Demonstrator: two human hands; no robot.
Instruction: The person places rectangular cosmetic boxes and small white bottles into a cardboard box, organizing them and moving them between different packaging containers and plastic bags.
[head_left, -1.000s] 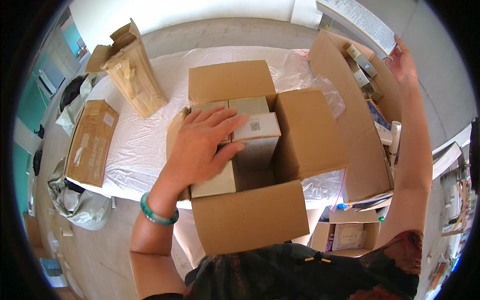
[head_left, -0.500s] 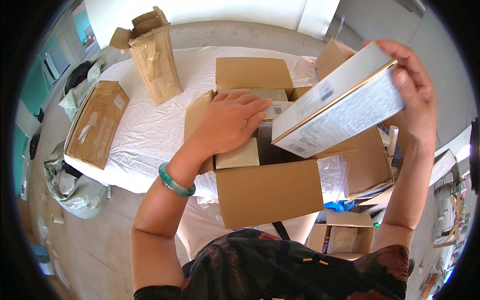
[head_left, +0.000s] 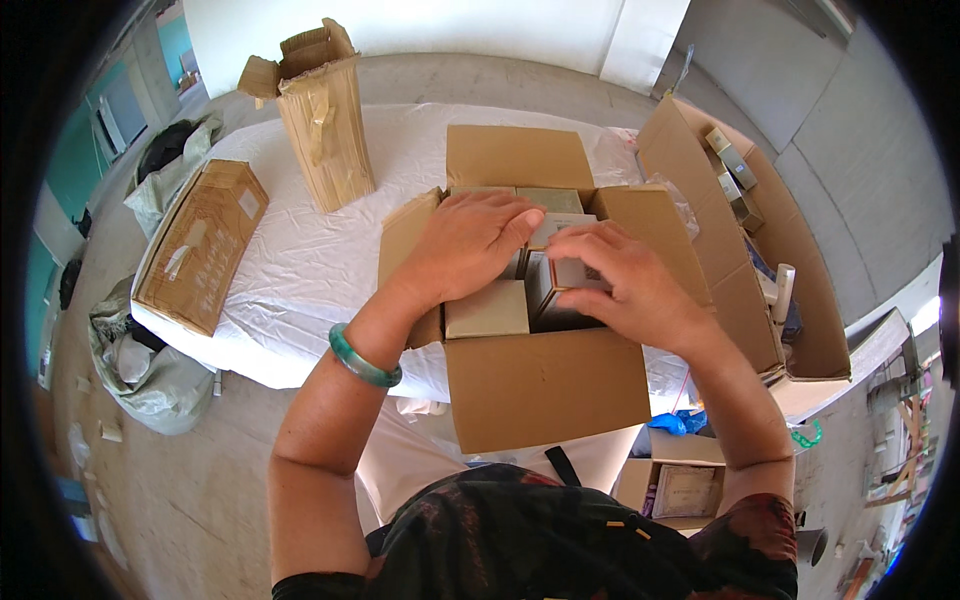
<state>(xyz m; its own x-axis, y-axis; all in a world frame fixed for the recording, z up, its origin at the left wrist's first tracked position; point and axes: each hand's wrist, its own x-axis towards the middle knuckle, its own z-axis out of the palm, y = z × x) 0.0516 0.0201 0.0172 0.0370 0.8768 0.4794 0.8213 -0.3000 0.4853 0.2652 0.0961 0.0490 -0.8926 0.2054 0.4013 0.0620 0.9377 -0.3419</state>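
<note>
An open brown cardboard carton stands in front of me with its flaps folded outward. Several boxes sit inside, among them a pale gold one at the near left and another at the far side. My right hand grips the upper end of a tall white box with gold edges, which is upright and mostly down in the carton. Its lower part is hidden. My left hand lies with fingers stretched over the boxes on the carton's left side, holding nothing.
On the white-covered table, a tall open carton and a closed brown carton stand to the left. A large open carton with small boxes is at the right. Below it sits a smaller carton. Sacks lie on the floor.
My right hand has brought the white box from the upper right, turned it upright and lowered it into the carton. My left hand has stayed over the boxes.
</note>
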